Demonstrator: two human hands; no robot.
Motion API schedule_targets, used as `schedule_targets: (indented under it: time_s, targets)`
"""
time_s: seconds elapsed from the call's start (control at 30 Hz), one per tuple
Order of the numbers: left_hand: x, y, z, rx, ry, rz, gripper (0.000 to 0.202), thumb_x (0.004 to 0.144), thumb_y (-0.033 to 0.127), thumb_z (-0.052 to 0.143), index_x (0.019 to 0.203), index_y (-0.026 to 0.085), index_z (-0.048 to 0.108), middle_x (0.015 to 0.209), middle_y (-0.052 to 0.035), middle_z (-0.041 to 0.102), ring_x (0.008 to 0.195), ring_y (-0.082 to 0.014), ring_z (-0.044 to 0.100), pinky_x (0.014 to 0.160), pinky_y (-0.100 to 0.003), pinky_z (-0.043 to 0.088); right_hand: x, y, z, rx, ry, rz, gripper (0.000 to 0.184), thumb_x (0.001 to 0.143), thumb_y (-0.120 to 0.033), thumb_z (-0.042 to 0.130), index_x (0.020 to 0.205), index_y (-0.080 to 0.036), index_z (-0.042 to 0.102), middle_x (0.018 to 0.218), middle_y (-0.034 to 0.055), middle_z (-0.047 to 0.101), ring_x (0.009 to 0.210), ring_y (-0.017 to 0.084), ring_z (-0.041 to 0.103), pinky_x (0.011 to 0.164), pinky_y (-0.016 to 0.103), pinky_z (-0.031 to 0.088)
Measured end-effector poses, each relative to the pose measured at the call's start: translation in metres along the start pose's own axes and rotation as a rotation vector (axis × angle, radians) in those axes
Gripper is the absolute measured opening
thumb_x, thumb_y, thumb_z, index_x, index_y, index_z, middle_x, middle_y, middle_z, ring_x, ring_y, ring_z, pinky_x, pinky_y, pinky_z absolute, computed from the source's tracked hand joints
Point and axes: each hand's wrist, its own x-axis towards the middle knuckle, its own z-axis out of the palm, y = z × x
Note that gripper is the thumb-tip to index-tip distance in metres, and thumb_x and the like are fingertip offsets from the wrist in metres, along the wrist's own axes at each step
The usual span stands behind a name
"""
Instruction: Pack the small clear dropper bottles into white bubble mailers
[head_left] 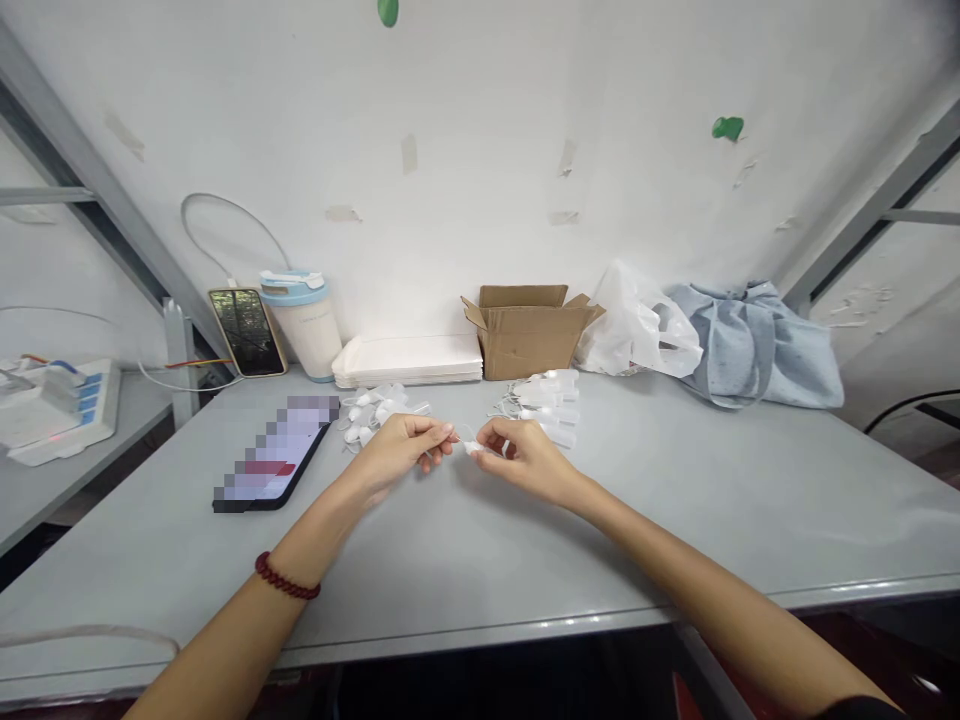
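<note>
Over the middle of the table my left hand point(409, 447) is closed in a pinch, its fingertips at a thin end too small to name. Facing it, my right hand point(525, 457) pinches a small white piece point(473, 447) between thumb and forefinger. A thin loop of cord or wire stands up from that piece, between the two hands. Behind my left hand lies a loose pile of small white pieces with thin cords point(367, 412). Several translucent white tube-like pieces point(551, 412) lie stacked behind my right hand, thin loops showing at their left ends.
A large phone point(277, 460) lies left of my left hand. Along the wall stand another phone point(249, 332), a lidded cup point(304, 325), a white paper stack point(412, 358), an open cardboard box point(532, 340), a plastic bag point(626, 325) and a blue cloth bag point(795, 350).
</note>
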Motion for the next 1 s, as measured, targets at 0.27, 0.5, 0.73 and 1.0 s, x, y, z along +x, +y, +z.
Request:
schedule_targets:
  time_s: [0.27, 0.5, 0.73, 1.0]
  targets:
    - [-0.0011, -0.0013, 0.0021, -0.028, -0.042, 0.003, 0.032, 0.074, 0.045, 0.06, 0.066, 0.014, 0.062, 0.065, -0.0027, 0.057, 0.054, -0.011, 0.046, 0.051, -0.024, 0.037, -0.001, 0.0016, 0.001, 0.042, -0.005, -0.001, 0.009, 0.076, -0.024, 0.056, 0.071, -0.017, 0.055, 0.065, -0.0019, 0.056, 0.06, 0.01, 0.049, 0.055, 0.021, 0.038]
    - [-0.0006, -0.0029, 0.0012, -0.085, -0.022, -0.006, 0.028, 0.075, 0.04, 0.061, 0.069, 0.013, 0.064, 0.062, -0.0003, 0.055, 0.053, -0.0095, 0.045, 0.051, -0.023, 0.036, -0.0011, -0.0006, 0.0011, 0.079, -0.015, 0.02, 0.009, 0.077, -0.024, 0.056, 0.072, -0.017, 0.055, 0.065, -0.0017, 0.057, 0.06, 0.01, 0.05, 0.055, 0.022, 0.039]
    - [0.0005, -0.0041, 0.0033, -0.103, -0.055, -0.018, 0.03, 0.075, 0.041, 0.061, 0.063, 0.013, 0.062, 0.061, 0.0001, 0.054, 0.052, -0.0089, 0.044, 0.05, -0.023, 0.034, -0.0012, -0.0013, 0.0008, 0.093, -0.022, 0.016, 0.009, 0.076, -0.023, 0.056, 0.07, -0.016, 0.055, 0.063, -0.0024, 0.056, 0.058, 0.009, 0.049, 0.054, 0.021, 0.038]
    - [0.0003, -0.0039, 0.0038, -0.148, -0.056, -0.043, 0.03, 0.075, 0.039, 0.062, 0.063, 0.012, 0.06, 0.058, 0.0011, 0.053, 0.051, -0.0078, 0.043, 0.05, -0.022, 0.033, -0.0008, -0.0004, 0.0002, 0.084, -0.008, 0.022, 0.009, 0.077, -0.024, 0.056, 0.071, -0.016, 0.055, 0.065, -0.0019, 0.057, 0.059, 0.01, 0.05, 0.056, 0.022, 0.038]
